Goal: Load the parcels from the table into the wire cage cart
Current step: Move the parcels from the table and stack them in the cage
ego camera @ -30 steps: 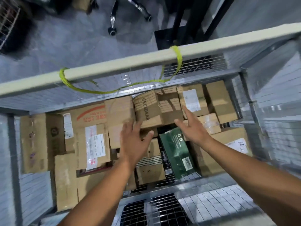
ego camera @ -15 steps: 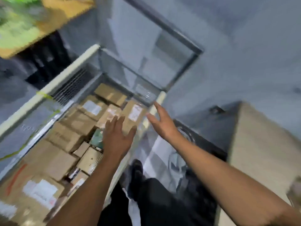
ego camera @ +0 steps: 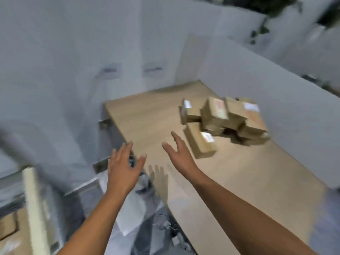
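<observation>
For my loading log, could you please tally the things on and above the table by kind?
Cardboard parcels: about 6, heap blurred
Hands: 2, left hand and right hand, both empty
Table: 1
Total: about 9

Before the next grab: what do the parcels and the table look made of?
Parcels: brown cardboard, matt, going by flat tan faces and square edges; some bear white labels, probably paper. Table: pale wood-look top with faint grain streaks, smooth; laminate or real wood cannot be told through the blur.
</observation>
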### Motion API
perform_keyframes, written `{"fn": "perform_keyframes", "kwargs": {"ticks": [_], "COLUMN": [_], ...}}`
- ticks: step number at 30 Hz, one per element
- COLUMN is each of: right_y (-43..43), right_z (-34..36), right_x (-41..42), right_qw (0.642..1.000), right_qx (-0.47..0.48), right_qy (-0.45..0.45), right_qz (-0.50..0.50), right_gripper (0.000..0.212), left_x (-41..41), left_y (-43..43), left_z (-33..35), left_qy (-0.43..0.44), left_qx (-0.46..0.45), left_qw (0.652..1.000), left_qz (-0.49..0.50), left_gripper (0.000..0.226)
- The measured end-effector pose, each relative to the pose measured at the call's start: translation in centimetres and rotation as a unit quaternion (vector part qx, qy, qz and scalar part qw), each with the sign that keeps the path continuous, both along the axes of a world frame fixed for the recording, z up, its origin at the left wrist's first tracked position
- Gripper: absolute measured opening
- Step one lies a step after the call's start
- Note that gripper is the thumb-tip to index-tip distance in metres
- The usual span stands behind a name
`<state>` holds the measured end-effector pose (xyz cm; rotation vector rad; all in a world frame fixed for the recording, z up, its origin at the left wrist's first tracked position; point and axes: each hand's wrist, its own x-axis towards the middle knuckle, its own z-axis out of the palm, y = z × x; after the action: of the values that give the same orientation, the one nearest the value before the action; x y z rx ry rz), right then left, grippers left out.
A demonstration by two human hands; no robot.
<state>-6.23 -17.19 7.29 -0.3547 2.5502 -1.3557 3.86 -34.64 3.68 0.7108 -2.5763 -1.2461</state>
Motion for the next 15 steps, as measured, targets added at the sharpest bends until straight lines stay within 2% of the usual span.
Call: {"fn": "perform_keyframes", "kwargs": {"ticks": [4, 8, 12, 15], "right_y": [12.8, 24.3, 32.0, 34.1], "right_z": [1.7, 2.6, 2.1, 1.5], "right_x": [0.8, 2.7, 5.5, 5.5], "right_qw": [0.996, 0.987, 0.982, 0.981], "right_qx": [0.0, 0.032, 0.08, 0.08], "right_qy": [0.014, 0.041, 0.035, 0.012], "right_qz": [-0.092, -0.15, -0.165, -0.177], "right_gripper": [0.068, 0.064, 0.068, 0.07], "left_x": [-2.9, -2.7, -1.2, -2.5], "left_y": [10.9, 19.9, 23.4, 23.7], "left_z": [1.9, 4.0, 4.9, 5.8], "left_qy": [0.016, 0.009, -0.018, -0.012], "left_qx": [-0.006, -0.011, -0.049, -0.085], "left_qw": [0.995, 0.985, 0.972, 0.968], "left_qz": [-0.094, -0.17, -0.228, -0.234], "left_gripper": [0.072, 0.073, 0.074, 0.076]}}
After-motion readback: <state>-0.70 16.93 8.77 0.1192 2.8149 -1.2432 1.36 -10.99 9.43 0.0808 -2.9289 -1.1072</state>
